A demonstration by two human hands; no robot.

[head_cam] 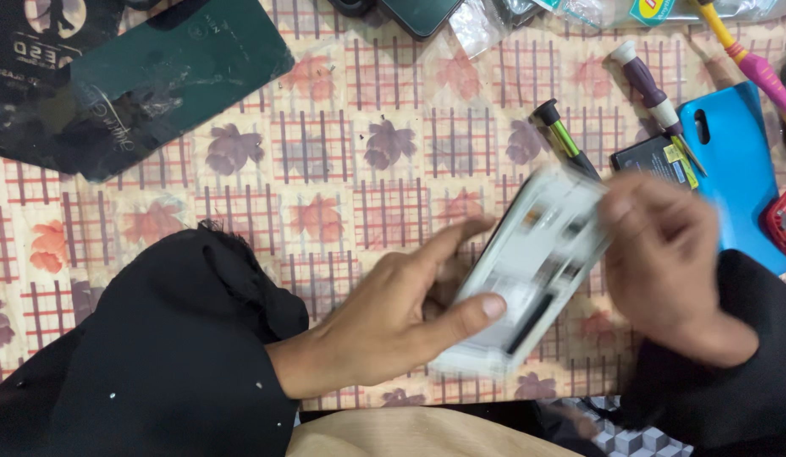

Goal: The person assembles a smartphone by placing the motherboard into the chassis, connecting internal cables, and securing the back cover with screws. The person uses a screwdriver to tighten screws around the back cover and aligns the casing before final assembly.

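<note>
a desk (359, 161) under a leaf-print cloth. both hands grip a blurred, opened white phone (528, 271): left hand (393, 317) fingers closed on its lower end, right hand (664, 254) fingers around its top. just beyond the right fingers lie a green-black screwdriver (562, 135), a purple screwdriver (651, 89) and a blue case (736, 169).

Bright, even light; strong motion blur smears the centre, edges sharp.

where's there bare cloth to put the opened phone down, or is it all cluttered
Bare cloth lies mid-table, bordered by the dark green back panel on one side and the green-handled screwdriver on the other. It is crowded by the blue case, battery and purple-handled screwdriver. Both hands, left hand and right hand, hold the opened phone.
</note>
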